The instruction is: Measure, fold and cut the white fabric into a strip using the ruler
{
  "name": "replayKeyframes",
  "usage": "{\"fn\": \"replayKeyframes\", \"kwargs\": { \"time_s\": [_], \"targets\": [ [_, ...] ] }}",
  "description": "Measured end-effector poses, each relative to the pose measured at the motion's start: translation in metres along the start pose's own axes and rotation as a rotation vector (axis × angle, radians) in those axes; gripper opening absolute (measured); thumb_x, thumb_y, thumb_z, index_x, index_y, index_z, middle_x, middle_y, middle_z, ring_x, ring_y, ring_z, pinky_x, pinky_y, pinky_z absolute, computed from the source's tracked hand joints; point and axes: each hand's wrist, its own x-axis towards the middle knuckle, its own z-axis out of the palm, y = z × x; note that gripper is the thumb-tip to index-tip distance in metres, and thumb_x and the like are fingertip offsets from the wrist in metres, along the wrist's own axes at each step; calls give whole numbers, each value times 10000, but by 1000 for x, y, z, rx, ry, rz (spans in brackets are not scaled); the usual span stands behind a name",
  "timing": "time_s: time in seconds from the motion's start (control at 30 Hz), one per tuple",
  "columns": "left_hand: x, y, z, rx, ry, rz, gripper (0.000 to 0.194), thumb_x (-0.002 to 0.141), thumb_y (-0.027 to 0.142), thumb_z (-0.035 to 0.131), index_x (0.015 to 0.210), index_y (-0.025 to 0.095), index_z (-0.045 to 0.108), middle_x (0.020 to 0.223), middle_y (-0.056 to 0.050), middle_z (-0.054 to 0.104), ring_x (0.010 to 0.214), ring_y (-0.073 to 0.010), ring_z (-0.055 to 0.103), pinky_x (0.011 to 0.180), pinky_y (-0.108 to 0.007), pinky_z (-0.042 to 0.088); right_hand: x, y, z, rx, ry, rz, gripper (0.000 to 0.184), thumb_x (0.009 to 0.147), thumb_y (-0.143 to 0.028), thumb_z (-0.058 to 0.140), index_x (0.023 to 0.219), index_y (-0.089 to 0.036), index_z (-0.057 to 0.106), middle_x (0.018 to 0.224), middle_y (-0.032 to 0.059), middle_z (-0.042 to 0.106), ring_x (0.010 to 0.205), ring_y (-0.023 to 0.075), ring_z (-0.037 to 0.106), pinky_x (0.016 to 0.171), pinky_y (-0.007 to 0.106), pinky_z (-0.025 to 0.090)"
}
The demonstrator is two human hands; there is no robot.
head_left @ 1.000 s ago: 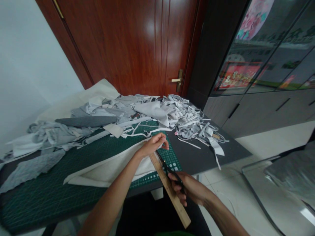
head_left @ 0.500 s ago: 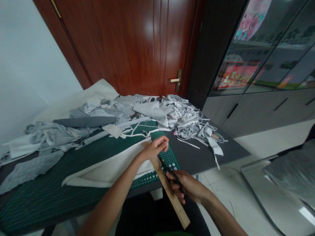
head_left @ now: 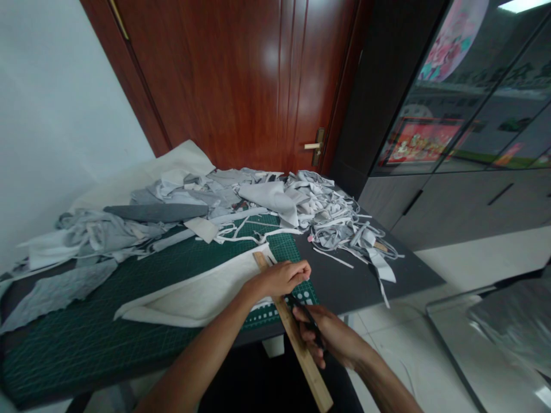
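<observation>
We grip black scissors (head_left: 310,324) in our right hand (head_left: 317,335), the fingers wrapped around the handles beside the right edge of a narrow wooden strip (head_left: 302,355). The blades point far and left, toward our left hand (head_left: 284,279), which partly hides them. Our left hand lies across the strip with its fingers curled in; we cannot tell whether they pinch anything. The strip runs slantwise: its far end rests on the right part of an off-white cloth (head_left: 193,292), and its near end juts past the table edge above our dark-clothed lap. The cloth lies on a green cutting mat (head_left: 81,350), tapering to a point at the left, with our left forearm crossing over its near side. A small dark tip shows just beyond our left hand, too small for us to identify. Along the far side of the dark gray table (head_left: 333,275), we see gray and white fabric scraps (head_left: 150,195) spread at the left and a tangled heap of pale fabric strips (head_left: 327,209) at the right. Behind them stands a reddish-brown wooden door (head_left: 215,74) with a lever handle (head_left: 313,146), and at the far right a glass-fronted cabinet (head_left: 400,195).
</observation>
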Motion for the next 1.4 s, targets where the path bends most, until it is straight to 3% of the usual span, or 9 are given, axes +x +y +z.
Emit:
{"fn": "replayKeyframes", "kwargs": {
  "time_s": [0.47, 1.0, 1.27, 1.4],
  "targets": [
    [2, 0, 2, 67, 30, 11, 144, 1027, 333, 454, 957, 239, 539, 738, 37, 558, 712, -156, 560, 661, -267, 341, -1, -1, 4, 27, 30, 24, 576, 735, -734, 709, 812, -237, 428, 594, -119, 377, 381, 45, 346, 318, 190, 353],
    [1, 0, 3, 40, 59, 26, 148, 1032, 324, 455, 930, 233, 513, 728, 49, 509, 687, -142, 519, 676, -265, 333, 0, 1, 0, 35, -3, -15, 644, 697, -797, 721, 742, -229, 421, 568, -108, 401, 381, 54, 379, 312, 190, 377],
    [3, -1, 6, -14, 69, 33, 191, 1036, 370, 460, 932, 223, 526, 714, 55, 510, 670, -130, 500, 667, -262, 324, 0, 2, -1, 52, -19, -21, 644, 689, -781, 748, 742, -227, 423, 568, -110, 411, 386, 48, 390, 317, 182, 395],
    [4, -5, 6, -56, 112, 34, 305, 1036, 481, 429, 931, 209, 520, 727, 50, 495, 669, -126, 467, 653, -256, 330, 1, 5, -2, 67, -19, -11, 645, 686, -779, 750, 750, -229, 420, 570, -112, 409, 391, 50, 388, 317, 183, 392]
  ]
}}
